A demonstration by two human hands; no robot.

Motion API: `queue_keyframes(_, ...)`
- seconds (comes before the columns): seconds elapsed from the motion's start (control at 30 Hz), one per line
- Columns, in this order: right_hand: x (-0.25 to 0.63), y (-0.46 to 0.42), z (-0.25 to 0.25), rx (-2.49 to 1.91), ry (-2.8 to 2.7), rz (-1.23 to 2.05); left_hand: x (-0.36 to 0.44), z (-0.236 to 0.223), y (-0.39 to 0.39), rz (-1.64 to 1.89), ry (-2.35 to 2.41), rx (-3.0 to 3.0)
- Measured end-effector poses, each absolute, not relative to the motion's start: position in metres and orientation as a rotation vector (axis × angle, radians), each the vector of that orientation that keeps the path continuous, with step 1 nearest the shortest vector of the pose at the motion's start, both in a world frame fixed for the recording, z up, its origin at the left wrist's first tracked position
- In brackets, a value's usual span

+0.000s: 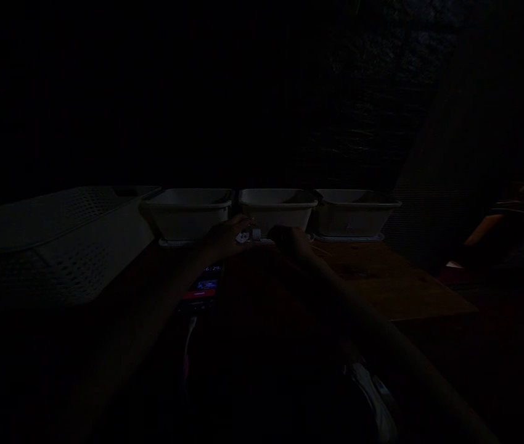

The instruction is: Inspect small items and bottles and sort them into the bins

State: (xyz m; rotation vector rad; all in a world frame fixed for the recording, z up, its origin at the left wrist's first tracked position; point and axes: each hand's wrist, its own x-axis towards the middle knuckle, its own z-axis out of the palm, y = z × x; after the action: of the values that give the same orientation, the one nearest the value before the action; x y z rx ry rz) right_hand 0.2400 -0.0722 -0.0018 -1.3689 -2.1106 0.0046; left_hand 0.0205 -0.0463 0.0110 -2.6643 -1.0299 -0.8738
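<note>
The scene is very dark. My left hand (229, 237) is stretched forward over the table, its fingers closed on a small whitish piece (243, 237) with dark marks; its kind is unclear. Just right of it, between my hands, shows another small pale block-like bit (256, 234), and I cannot tell whether it is part of the same thing. My right hand (290, 239) is curled close by, fingers bent together, and what they hold is hidden. Both hands are in front of the middle white tub (277, 216).
A white tub (192, 216) stands on the left and another white tub (354, 216) on the right. Far left is a large perforated white basket (81, 246). A lit phone (201, 290) with a cable (188, 336) lies on the wooden table (396, 290). Another person's arm (484, 228) shows at right.
</note>
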Motion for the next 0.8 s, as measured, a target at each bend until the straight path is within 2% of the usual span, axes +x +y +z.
queue_keyframes(0.2, 0.236, -0.070, -0.009, -1.258, -2.153, 0.034, 0.021, 0.012, -0.048, -0.904, -0.992, -2.681)
queue_keyframes(0.53, 0.226, -0.071, -0.009, -1.302, -2.151, 0.049, 0.023, 0.012, -0.051, -0.694, -0.889, -2.737)
queue_keyframes(0.8, 0.229, -0.073, -0.007, -1.298, -2.104, 0.019, 0.021, 0.016, -0.049, -0.859, -0.900, -2.736)
